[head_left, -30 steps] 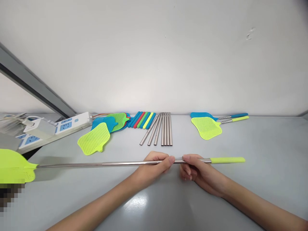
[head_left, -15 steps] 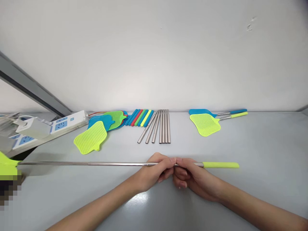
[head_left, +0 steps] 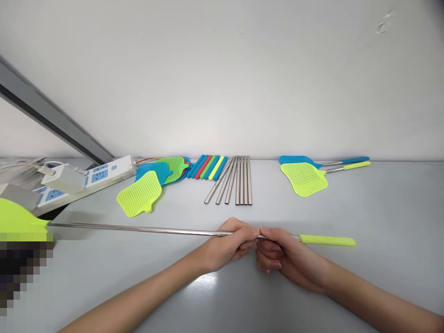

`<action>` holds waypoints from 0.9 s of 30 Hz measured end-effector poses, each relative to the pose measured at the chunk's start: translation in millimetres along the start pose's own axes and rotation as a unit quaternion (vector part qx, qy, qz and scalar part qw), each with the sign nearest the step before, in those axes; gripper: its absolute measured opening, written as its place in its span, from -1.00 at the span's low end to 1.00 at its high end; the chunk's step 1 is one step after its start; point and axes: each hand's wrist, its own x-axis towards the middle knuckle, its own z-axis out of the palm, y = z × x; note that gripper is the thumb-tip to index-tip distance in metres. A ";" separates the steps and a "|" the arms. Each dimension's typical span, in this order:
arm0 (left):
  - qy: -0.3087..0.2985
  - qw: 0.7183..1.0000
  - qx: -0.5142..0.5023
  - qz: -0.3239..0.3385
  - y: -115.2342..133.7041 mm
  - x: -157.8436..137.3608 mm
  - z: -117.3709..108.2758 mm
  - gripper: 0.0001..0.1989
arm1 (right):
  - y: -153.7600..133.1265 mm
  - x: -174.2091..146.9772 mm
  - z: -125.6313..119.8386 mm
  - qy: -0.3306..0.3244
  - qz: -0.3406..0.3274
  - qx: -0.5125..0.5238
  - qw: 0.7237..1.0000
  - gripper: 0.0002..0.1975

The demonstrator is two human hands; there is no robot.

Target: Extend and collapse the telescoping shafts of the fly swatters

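An extended telescopic fly swatter (head_left: pixel 166 230) lies across my view, its yellow-green head at the far left, partly cut off by the frame. Its yellow-green grip points right. My left hand (head_left: pixel 234 240) is closed around the thin metal rod. Touching it at the thumbs, my right hand (head_left: pixel 286 252) pinches the rod just left of the grip. Behind my hands lie several loose metal rods (head_left: pixel 239 185), a row of coloured handle grips (head_left: pixel 208 167), and a loose yellow-green swatter head (head_left: pixel 140 194) on a pile of blue, green and red ones.
Two fly swatters with short rods, one yellow-green (head_left: pixel 305 179) and one blue (head_left: pixel 298 160), lie at the back right. A white power strip (head_left: pixel 114 165) with a plugged-in adapter (head_left: pixel 64 178) sits at the left on the grey table (head_left: pixel 381 222), near a grey metal post (head_left: pixel 52 108).
The view has shifted slightly, so most things sit farther right. The swatter now tilts a little, head end higher in view. Both hands keep their hold on the rod.
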 end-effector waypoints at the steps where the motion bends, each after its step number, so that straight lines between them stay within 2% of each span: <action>1: -0.001 1.000 -0.003 -0.001 0.5 -0.1 0.0 -0.62 | 0.3 0.0 -0.3 -0.001 -0.002 0.001 1.000 -0.64; 27: 0.012 0.998 0.069 -0.011 2.8 0.1 -1.1 -0.60 | 0.0 0.6 -2.2 -0.016 -0.006 0.008 1.000 -0.61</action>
